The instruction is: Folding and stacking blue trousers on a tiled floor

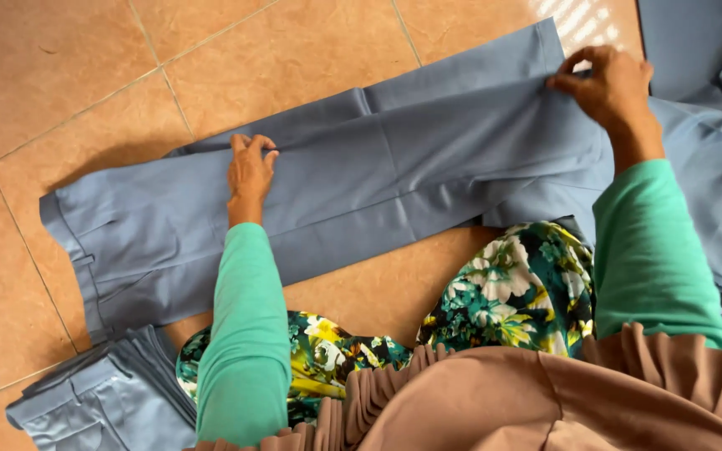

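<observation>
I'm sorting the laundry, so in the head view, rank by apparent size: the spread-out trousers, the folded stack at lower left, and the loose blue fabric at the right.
1. Spread-out blue-grey trousers, clearly largest.
2. Loose blue fabric, though the frame cuts it off, so its full size is unsure.
3. Folded stack of trousers, smallest, also partly cut off.

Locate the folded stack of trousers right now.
In the head view, the folded stack sits at bottom left on the tiled floor, just below the waistband of the spread blue-grey trousers.
</observation>
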